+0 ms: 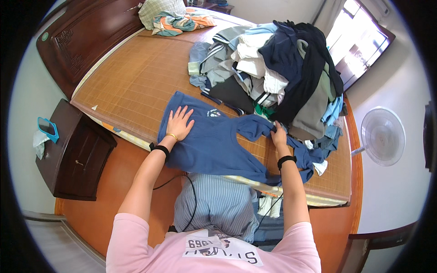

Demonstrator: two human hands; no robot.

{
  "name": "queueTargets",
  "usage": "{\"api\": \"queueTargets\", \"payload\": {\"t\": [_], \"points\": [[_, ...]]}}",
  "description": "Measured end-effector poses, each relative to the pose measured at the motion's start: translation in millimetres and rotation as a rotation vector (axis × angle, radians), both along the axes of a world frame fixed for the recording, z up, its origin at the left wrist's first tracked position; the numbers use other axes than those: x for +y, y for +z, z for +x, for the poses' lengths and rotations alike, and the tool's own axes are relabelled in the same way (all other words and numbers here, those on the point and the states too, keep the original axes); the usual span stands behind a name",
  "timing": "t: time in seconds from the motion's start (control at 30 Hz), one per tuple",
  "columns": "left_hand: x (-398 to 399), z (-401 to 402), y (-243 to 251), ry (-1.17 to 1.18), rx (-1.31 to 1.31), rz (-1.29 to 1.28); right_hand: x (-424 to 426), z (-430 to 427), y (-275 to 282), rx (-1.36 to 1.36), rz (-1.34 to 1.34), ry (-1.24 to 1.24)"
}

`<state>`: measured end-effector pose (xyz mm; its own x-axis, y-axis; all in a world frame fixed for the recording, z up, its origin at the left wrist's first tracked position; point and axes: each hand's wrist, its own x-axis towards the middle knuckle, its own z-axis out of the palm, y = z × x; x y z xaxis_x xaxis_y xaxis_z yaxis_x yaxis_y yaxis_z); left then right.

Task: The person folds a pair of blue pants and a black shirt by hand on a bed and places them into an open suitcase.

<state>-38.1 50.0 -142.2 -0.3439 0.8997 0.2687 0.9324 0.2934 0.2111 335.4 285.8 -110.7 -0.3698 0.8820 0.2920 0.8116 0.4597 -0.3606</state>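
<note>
A blue garment [205, 150] lies spread along the near side of the bed, a small white print by its far edge. Two long tube-like parts of it stretch to the right; I cannot tell whether they are legs or sleeves. My left hand [179, 123] rests flat on the wide left end, fingers apart, gripping nothing. At the right, my right hand [279, 134] has its fingers closed on the farther tube, which is bunched and twisted. Just beyond that hand rises a large heap of mixed clothes [252, 58].
A woven mat [133, 71] covers the bed, with a dark wooden headboard [82, 37] at left. A nightstand [78, 153] holds a blue-framed mirror [47, 129]. A standing fan [383, 136] is right of the bed. More folded clothes [269, 206] lie below the near edge.
</note>
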Motion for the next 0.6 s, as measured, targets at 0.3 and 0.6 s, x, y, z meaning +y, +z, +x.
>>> {"api": "queueTargets", "payload": {"t": [0.3, 0.6], "points": [[11.6, -21.6, -6.0, -0.033, 0.009, 0.029, -69.1, 55.5, 48.3, -0.003, 0.377, 0.126], [7.5, -27.0, -3.3, -0.032, 0.052, -0.012, -110.8, 41.7, 58.3, -0.065, 0.054, 0.306]]}}
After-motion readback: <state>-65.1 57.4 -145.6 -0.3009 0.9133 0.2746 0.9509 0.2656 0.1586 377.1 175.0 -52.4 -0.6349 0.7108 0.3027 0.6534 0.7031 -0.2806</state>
